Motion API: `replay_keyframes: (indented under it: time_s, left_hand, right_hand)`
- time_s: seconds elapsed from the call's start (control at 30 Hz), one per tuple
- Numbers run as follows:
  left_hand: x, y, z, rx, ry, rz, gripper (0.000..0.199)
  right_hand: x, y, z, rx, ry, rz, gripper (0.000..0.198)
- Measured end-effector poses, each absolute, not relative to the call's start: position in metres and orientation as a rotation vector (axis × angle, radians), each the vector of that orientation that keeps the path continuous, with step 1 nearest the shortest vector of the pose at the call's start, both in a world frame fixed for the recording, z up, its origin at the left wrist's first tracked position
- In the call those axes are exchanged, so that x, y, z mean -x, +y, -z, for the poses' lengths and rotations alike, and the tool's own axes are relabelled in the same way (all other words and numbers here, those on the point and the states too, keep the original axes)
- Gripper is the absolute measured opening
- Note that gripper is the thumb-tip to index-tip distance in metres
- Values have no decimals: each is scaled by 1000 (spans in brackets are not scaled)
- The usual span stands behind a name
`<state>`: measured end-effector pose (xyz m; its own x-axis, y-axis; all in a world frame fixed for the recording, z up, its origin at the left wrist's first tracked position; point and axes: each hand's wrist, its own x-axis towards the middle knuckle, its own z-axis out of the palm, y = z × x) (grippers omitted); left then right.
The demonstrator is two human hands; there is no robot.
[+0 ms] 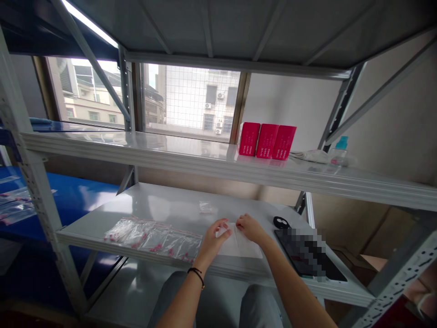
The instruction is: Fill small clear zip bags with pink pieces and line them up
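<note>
A whitish, translucent sheet or bag lies flat at the front of the lower shelf, beneath both hands. At its upper left is my left hand, thumb and forefinger curved around what looks like a bit of clear film, too faint to name. My right hand is closed in a pinch by the upper edge of the sheet; what its fingertips hold is hidden. Left of my left hand, several clear zip bags with small pink-red pieces overlap in a row. A small clear bag lies behind the hands.
To the right are a black roll and a dark tablet-like device, partly pixelated. Several pink-red boxes, a cloth and a blue-capped bottle stand on the shelf above. A metal upright is at left.
</note>
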<state>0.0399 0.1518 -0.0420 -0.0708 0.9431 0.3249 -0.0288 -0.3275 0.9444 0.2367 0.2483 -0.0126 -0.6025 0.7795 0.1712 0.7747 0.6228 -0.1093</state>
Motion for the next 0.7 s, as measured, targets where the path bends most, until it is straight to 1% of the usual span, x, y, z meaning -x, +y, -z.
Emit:
replay_keyframes:
  time_s: [0.3, 0.7]
  left_hand:
    - [-38, 156, 48, -1312, 1000, -1537, 46]
    - [-39, 151, 42, -1271, 1009, -1538, 46]
  right_hand:
    - [-237, 248, 13, 1321, -2623, -2, 30]
    - [-229, 241, 8, 1284, -2599, -81, 29]
